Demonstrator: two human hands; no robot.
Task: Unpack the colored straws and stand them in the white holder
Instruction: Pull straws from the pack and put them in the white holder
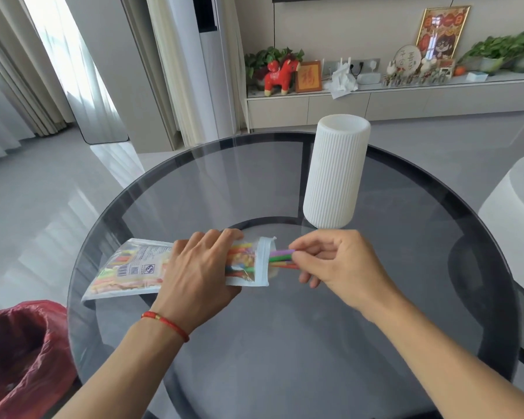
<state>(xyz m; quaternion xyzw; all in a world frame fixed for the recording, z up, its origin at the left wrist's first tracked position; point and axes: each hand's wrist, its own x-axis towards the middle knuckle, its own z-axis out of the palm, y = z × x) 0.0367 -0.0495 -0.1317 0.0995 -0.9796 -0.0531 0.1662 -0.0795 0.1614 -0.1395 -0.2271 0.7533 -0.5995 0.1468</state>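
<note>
A clear plastic bag (pixel 133 269) of colored straws lies flat on the round glass table (pixel 285 343), its open mouth pointing right. My left hand (pixel 200 267) presses down on the bag's middle. My right hand (pixel 336 261) pinches the ends of several colored straws (pixel 280 259) that stick out of the bag's mouth. The tall white ribbed holder (pixel 335 173) stands upright on the table behind my right hand, and its inside is hidden from view.
A bin lined with a red bag (pixel 22 355) sits at the table's left front edge. A white rounded seat or table (pixel 518 213) is at the right. A low cabinet (pixel 375 101) with ornaments runs along the far wall.
</note>
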